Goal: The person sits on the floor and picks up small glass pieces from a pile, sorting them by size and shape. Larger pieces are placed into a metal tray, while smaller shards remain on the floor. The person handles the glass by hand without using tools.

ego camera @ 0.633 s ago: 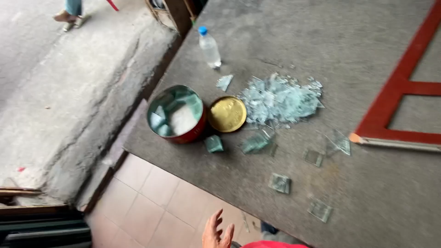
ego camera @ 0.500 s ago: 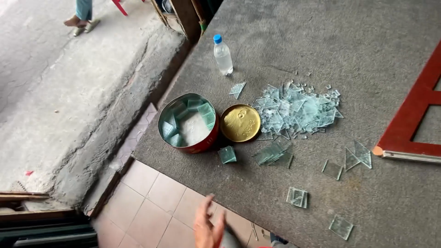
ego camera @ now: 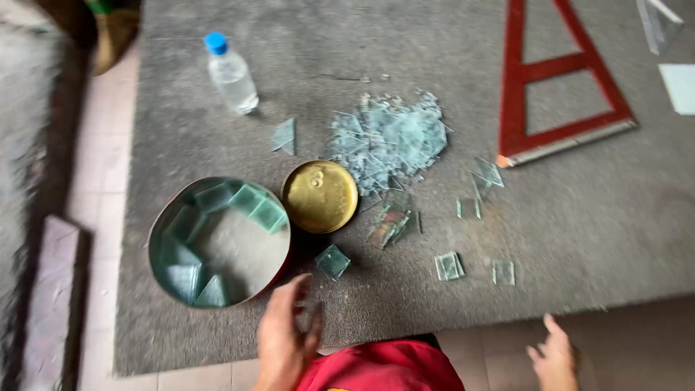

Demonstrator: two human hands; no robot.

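Hands: two, left hand [ego camera: 284, 340] and right hand [ego camera: 556, 358]
Tin: one [ego camera: 218, 242]
Lid: one [ego camera: 319, 196]
Bottle: one [ego camera: 230, 74]
Frame: one [ego camera: 556, 72]
Shard pile: one [ego camera: 387, 139]

I'm looking down at a grey mat [ego camera: 217, 145] spread over the pale tiled floor [ego camera: 101, 195]. On the mat sits a round tin [ego camera: 218, 242] lined with glass squares, its gold lid [ego camera: 319, 196] touching it. A small glass square [ego camera: 332, 261] lies just below the lid. Farther up, a heap of broken glass [ego camera: 387, 139], a plastic water bottle [ego camera: 230, 74], a red triangular frame [ego camera: 561, 80], and loose glass pieces [ego camera: 449, 266] scattered between.
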